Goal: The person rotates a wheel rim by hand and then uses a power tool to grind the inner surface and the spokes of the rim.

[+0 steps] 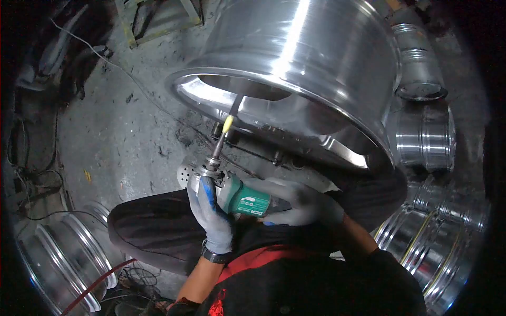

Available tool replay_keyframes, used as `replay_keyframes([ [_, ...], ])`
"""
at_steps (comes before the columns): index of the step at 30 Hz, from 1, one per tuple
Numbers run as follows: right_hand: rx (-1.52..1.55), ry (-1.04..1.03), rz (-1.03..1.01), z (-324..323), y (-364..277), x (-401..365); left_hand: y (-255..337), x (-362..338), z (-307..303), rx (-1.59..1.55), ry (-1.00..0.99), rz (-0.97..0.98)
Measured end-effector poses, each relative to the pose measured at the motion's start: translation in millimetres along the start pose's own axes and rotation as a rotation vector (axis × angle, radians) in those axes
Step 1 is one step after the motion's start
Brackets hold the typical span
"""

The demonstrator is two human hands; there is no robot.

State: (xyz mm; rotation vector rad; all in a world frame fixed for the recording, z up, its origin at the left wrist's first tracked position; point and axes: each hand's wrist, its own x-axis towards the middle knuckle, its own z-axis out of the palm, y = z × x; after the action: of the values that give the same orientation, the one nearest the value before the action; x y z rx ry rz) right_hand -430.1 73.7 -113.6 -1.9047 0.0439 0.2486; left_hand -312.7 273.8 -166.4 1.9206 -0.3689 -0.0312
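A green power grinder [247, 199] lies across my lap, its metal head and long spindle pointing up and away. Wrapped round the grinder's head is my left hand [212, 218], in a grey and blue glove. My right hand [305, 203], gloved and slightly blurred, holds the rear of the grinder's body. The spindle carries a yellow band [228, 124], and its tip reaches the opening in the face of a large shiny metal wheel rim [321, 47]. The tip's exact contact with the rim is hard to make out.
More metal rims stand at the right [424, 134] and lower left [66, 255]. A metal frame [132, 26] is at the top left. A thin cable [129, 76] crosses the grey floor [110, 137]. A red hose [100, 279] runs at the lower left.
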Motion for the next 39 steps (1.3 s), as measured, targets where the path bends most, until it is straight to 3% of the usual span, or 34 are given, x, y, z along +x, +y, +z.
replay_keyframes([
  [2, -0.047, 0.03, -0.035, 1.1, -0.4, -1.1, 1.5, 1.2, -0.5, 0.275, -0.012, 0.198],
  [3, -0.065, 0.079, -0.078, 2.9, -0.5, -0.1, 5.7, 3.1, -1.7, 0.276, -0.012, 0.199],
  [5, -0.082, 0.127, -0.129, 4.4, -1.1, 3.1, 17.4, 8.7, -4.1, -0.242, -0.023, -0.23],
  [10, 0.001, 0.078, -0.112, 15.0, 2.5, 22.2, 2.0, 18.4, -16.5, -0.196, -0.007, -0.231],
  [12, 0.011, 0.083, -0.14, 15.0, 4.3, 23.9, 8.8, 22.2, -18.6, -0.28, 0.002, -0.323],
  [13, 0.019, 0.088, -0.166, 15.7, 4.6, 24.1, 0.4, 26.0, -24.6, 0.286, -0.057, 0.254],
  [17, -0.07, 0.03, -0.03, 14.4, 7.2, 16.2, -3.7, 14.5, -22.3, 0.25, -0.092, 0.266],
  [19, -0.023, 0.021, -0.011, 10.6, 4.9, 5.0, 4.6, 6.0, -9.1, -0.035, -0.013, 0.045],
  [20, -0.024, 0.018, -0.009, 8.2, 4.4, 2.1, 3.6, 3.0, -6.6, -0.036, -0.011, 0.042],
  [23, -0.007, 0.063, -0.098, 2.1, 0.2, -5.7, -3.0, -9.7, -1.8, 0.184, -0.055, 0.15],
  [26, -0.024, 0.04, -0.032, -2.3, -6.5, -17.0, -6.2, -17.7, 3.9, 0.005, -0.065, 0.078],
  [28, -0.061, -0.079, 0.185, -4.1, -9.0, -23.8, -2.3, -21.9, 3.9, 0.076, -0.09, 0.147],
  [30, -0.112, -0.087, 0.192, -4.6, -11.8, -25.1, -2.1, -22.9, 4.1, 0.078, -0.128, 0.134],
  [31, -0.16, -0.089, 0.199, -4.1, -13.0, -25.7, -16.9, -29.6, 10.2, 0.165, 0.014, 0.315],
  [32, -0.162, -0.091, 0.199, -1.4, -9.7, -25.1, -16.3, -27.6, 10.1, 0.164, 0.017, 0.313],
  [34, -0.175, 0.021, 0.079, 6.2, 0.7, -21.7, -12.9, -19.4, 8.6, -0.212, -0.082, -0.142],
  [37, -0.104, -0.011, 0.033, 1.5, -6.7, -5.6, -7.0, -8.1, 2.5, -0.284, -0.093, -0.237],
  [38, -0.105, -0.013, 0.032, 3.6, -5.7, -4.1, -9.4, -7.6, 1.5, -0.284, -0.091, -0.237],
  [39, -0.058, 0.005, 0.031, 6.9, -3.5, -3.7, -13.5, -8.0, 1.2, -0.052, -0.084, 0.004],
])
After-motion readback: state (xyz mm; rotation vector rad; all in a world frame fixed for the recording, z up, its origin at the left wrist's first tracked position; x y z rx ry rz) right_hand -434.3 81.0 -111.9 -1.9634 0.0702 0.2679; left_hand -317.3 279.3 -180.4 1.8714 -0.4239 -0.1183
